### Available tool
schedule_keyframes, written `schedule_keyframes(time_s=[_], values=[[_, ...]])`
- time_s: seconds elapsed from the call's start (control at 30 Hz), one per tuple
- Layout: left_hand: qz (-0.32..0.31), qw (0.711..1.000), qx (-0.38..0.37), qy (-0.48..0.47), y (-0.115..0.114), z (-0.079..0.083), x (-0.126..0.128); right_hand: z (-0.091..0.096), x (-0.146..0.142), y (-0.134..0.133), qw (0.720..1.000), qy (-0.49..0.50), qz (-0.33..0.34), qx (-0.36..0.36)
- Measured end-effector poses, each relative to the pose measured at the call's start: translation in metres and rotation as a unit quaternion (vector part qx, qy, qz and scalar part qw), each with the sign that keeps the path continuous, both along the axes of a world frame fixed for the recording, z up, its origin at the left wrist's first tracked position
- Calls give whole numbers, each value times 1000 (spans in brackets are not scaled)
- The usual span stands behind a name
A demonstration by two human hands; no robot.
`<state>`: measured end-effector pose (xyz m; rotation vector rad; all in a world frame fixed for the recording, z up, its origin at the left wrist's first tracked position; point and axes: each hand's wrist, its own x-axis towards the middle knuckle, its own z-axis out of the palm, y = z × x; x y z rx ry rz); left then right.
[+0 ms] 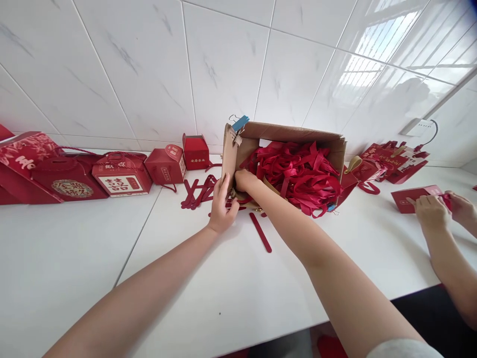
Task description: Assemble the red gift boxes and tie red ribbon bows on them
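A cardboard box [294, 130] stands tilted toward me, with a heap of red ribbons [298, 174] inside. My left hand [222, 208] lies against the outside of its left wall, fingers stretched out and thumb apart. My right hand [244, 180] reaches into the box's left end, left of the ribbons; its fingers are hidden, so what they hold, if anything, cannot be seen. A blue binder clip [240, 123] grips the upper left corner, and another blue clip [331, 208] sits at the lower right. A red strip [260, 232] lies on the table in front of the box.
Several red gift boxes [121, 174] line the tiled wall at left. Flat red strips [197, 193] lie left of the cardboard box. More red packaging [395, 161] stands at right. There, a co-worker's hands [432, 211] hold a red box [404, 199] at the white table [179, 303].
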<state>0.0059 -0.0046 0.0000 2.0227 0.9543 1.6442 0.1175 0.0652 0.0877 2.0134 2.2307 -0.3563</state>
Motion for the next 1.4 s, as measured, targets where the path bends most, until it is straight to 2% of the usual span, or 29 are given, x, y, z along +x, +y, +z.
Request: schedule_keyframes(time_s=[0.17, 0.3, 0.5, 0.67, 0.8, 0.93, 1.0, 1.07, 1.13, 1.23, 1.4], values=[[1, 1000, 9, 4, 0, 0, 0, -2, -5, 14, 999, -21, -16, -21], [5, 1000, 16, 7, 0, 1, 0, 1, -7, 14, 998, -28, -27, -40], [18, 999, 23, 23, -1, 2, -1, 19, 4, -9, 998, 12, 30, -55], [18, 999, 23, 29, 0, 4, -1, 23, 18, -17, 995, 55, 77, -42], [18, 999, 22, 24, 0, 3, -1, 36, 29, -29, 989, 118, 85, 8], [16, 1000, 8, 18, 0, 1, 0, 51, 50, -76, 966, 208, 94, 124], [17, 1000, 8, 21, 0, 1, 0, 45, 63, -105, 958, 238, 98, 126], [17, 999, 15, 27, 0, 1, 0, 28, 73, -128, 964, 230, 95, 91], [20, 999, 20, 33, 0, 2, 1, 8, 80, -143, 973, 187, 85, 104], [21, 999, 15, 34, 0, 2, 1, -16, 82, -154, 982, 99, 87, 134], [19, 999, 11, 33, 0, 1, 1, -36, 78, -158, 991, 32, 73, 106]])
